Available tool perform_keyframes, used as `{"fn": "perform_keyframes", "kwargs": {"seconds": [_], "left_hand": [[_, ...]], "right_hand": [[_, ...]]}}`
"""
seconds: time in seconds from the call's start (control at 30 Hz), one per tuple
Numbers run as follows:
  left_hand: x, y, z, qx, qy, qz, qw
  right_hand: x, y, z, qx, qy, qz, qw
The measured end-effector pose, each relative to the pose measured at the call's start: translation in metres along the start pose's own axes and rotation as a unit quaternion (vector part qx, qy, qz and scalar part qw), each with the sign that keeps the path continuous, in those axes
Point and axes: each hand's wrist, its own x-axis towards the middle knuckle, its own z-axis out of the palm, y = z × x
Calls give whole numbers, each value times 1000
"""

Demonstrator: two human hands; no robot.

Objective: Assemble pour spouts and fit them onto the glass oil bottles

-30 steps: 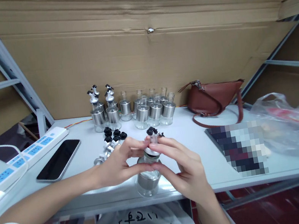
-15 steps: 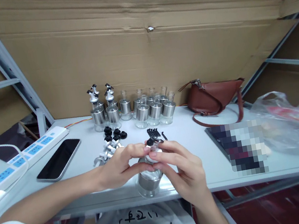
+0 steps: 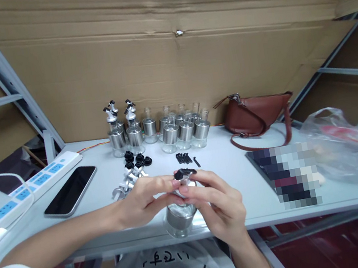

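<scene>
In front of me at the table's near edge stands a glass bottle (image 3: pixel 179 220) with a brushed-metal band, tilted slightly. On its neck sits a silver pour spout (image 3: pixel 184 182), topped by a black flip lever (image 3: pixel 184 173). My left hand (image 3: pixel 147 197) pinches the spout from the left, thumb below and forefinger above. From the right, my right hand (image 3: pixel 219 196) grips the same spout with thumb and fingers, hiding most of the neck. Just beyond my fingers lie several small black levers (image 3: pixel 183 158). Silver spout parts (image 3: pixel 128 183) and black stoppers (image 3: pixel 139 158) are beside my left hand.
Along the back stand several open bottles (image 3: pixel 186 132) and several with spouts fitted (image 3: pixel 135 137). A phone (image 3: pixel 71 191) and a power strip (image 3: pixel 39 179) lie left. At right are a brown bag (image 3: pixel 259 115), a blurred-out dark item (image 3: pixel 261 168) and a plastic bag (image 3: pixel 349 141).
The black lever on the spout has shifted and now lies across its top, more fully in view. Both hands have barely moved and keep their hold.
</scene>
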Motion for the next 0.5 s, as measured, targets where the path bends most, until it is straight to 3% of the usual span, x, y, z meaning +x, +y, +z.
{"fn": "perform_keyframes", "kwargs": {"seconds": [0.2, 0.27, 0.4, 0.5], "left_hand": [[-1, -4, 4, 19, 26, -13, 999], [3, -7, 2, 11, 58, -45, 997], [28, -18, -15, -51, 154, -172, 972], [51, -36, -33, -70, 202, -209, 954]], "right_hand": [[-13, 12, 3, -11, -13, 13, 1000], [-18, 18, 5, 7, 34, 44, 998], [-26, 29, 5, 4, 235, 131, 963], [-30, 35, 2, -15, 282, 192, 940]]}}
